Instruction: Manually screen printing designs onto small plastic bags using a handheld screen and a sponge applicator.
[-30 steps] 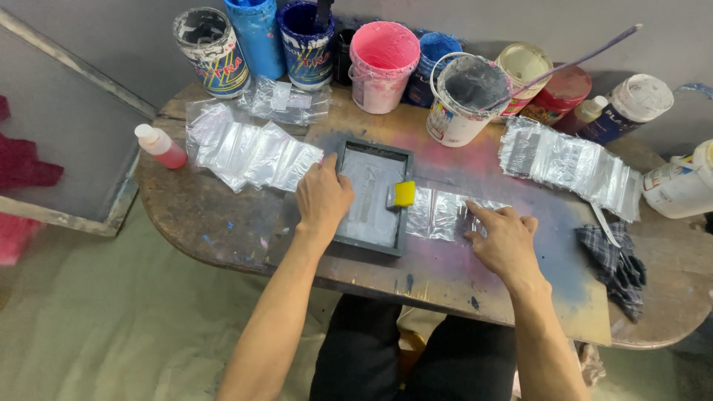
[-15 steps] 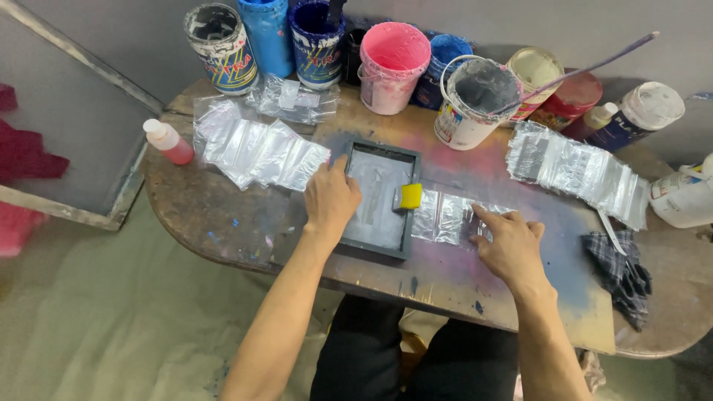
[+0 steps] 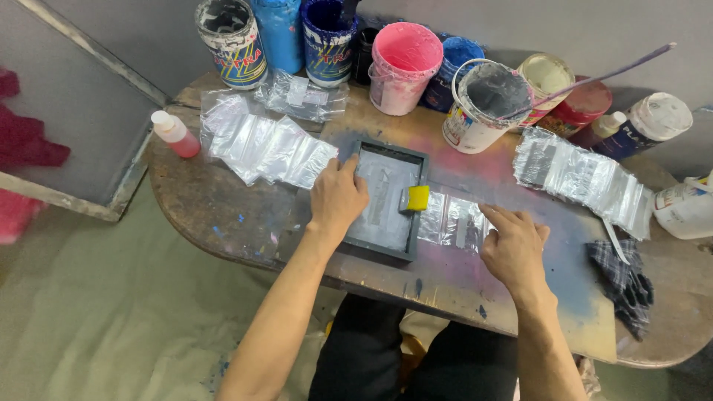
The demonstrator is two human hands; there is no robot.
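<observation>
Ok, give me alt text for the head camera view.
A person's left hand rests on a small dark framed screen on a paint-stained table, while the right hand presses a clear plastic bag. Paint tubs line the far edge.

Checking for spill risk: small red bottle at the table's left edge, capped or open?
Capped. The small red bottle stands upright with its white cap on top; no liquid shows on the table around it.

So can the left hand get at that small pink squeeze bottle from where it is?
Probably yes: the left hand rests on the small dark frame; only flat clear bags lie between it and the bottle.
</observation>
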